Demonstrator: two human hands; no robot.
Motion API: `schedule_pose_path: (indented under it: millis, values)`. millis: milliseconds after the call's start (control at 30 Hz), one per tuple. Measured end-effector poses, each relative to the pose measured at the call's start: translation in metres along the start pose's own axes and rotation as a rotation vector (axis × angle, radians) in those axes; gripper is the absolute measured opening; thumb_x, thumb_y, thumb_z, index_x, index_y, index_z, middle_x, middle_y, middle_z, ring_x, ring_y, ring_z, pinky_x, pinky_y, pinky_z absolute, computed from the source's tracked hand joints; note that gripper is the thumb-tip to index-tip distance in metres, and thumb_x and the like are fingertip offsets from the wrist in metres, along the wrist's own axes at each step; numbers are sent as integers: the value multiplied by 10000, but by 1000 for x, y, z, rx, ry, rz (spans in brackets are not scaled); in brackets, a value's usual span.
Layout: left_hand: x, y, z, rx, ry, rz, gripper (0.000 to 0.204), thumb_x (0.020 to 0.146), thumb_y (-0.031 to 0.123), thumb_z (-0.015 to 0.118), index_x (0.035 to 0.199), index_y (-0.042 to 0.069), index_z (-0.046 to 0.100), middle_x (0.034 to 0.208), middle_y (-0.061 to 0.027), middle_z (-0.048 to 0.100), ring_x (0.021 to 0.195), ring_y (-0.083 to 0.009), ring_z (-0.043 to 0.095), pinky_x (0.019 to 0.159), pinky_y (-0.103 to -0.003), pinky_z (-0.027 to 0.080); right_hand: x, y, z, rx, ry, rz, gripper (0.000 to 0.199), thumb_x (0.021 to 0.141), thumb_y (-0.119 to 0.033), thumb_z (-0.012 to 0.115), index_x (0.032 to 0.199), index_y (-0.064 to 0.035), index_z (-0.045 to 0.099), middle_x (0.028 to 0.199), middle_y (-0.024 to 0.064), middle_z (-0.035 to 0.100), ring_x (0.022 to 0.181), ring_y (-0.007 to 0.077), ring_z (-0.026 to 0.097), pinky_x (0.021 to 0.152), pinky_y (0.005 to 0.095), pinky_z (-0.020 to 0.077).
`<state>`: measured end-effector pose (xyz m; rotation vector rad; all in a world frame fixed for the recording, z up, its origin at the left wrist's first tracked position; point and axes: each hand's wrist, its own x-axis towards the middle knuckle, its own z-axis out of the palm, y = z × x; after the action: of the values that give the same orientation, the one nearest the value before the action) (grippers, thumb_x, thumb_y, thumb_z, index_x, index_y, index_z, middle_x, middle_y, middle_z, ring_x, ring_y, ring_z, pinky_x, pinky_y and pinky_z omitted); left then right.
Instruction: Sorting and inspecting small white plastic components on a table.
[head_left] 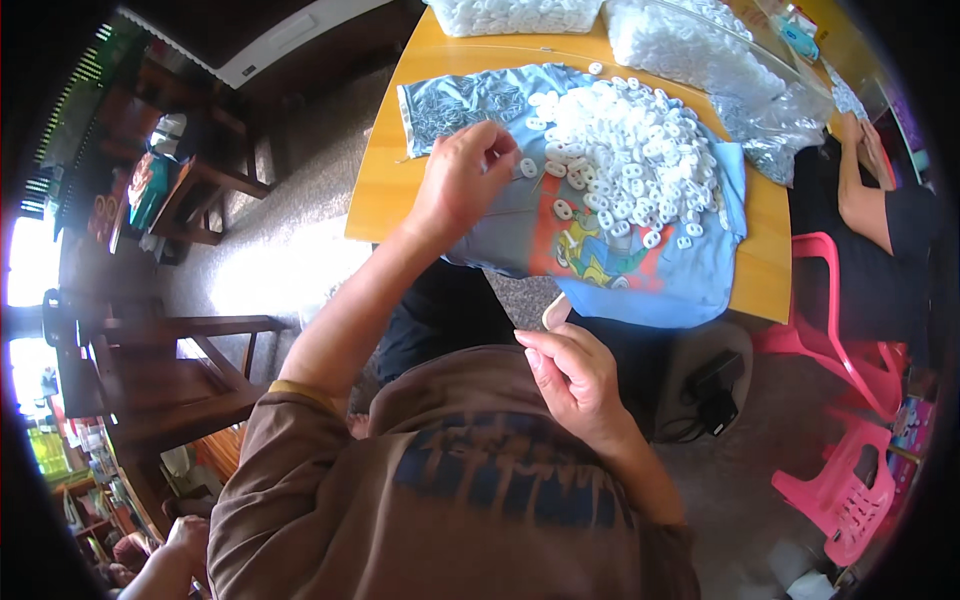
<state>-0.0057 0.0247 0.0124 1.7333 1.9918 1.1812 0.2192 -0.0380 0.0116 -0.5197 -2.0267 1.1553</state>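
Note:
A heap of small white plastic pieces with two holes each (630, 150) lies on a blue printed cloth (690, 290) over the table. Left of it, a pile of thin metal hooks or pins (460, 105) rests on the same cloth. My left hand (462, 180) hovers at the heap's left edge, thumb and fingers closed together; what they may hold is hidden. Over my lap is my right hand (578, 378), its thumb drawn against the curled fingers. Whether it pinches anything small, I cannot make out. A pale rounded shape (556, 311) shows just beyond it, unclear.
At the table's (375, 190) far side stand a clear tub of white pieces (515, 15) and large clear bags of them (680, 45). Another person's hands (870, 150) show at the right, near pink plastic chairs (840, 330). Wooden chairs (180, 375) stand left.

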Motion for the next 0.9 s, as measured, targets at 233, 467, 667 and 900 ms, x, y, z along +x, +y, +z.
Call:
schedule_pose_path:
  millis: [233,467,667,900]
  values:
    - [-33,-11,-5,-88,307,54,128,721,28,647,833,55,591,707,-52,584,640,-188,554,644,-299,432,36,23,-3,-134,-2,46,250,736,63,587,977,-5,603,697,80,551,593,212,535,553,292,440]
    - [-32,-21,-12,-285,237,-94,157,710,-1,639,852,57,603,695,-45,569,617,-178,530,592,-282,433,123,47,-14,-759,-122,-120,244,737,-54,626,979,-40,594,892,86,523,814,251,513,729,368,381]
    - [-30,-29,-15,-306,254,-22,160,688,-4,635,825,67,591,682,-35,570,600,-201,541,616,-301,418,156,68,-8,-1054,-212,-128,276,736,-113,642,997,-46,580,963,77,512,909,241,491,832,396,341]
    - [-30,-32,-16,-342,215,30,199,684,-36,653,856,52,605,728,-44,578,637,-180,527,553,-272,407,164,65,-6,-1106,-209,-123,220,741,-102,630,951,-46,592,911,73,521,875,242,501,818,390,350]
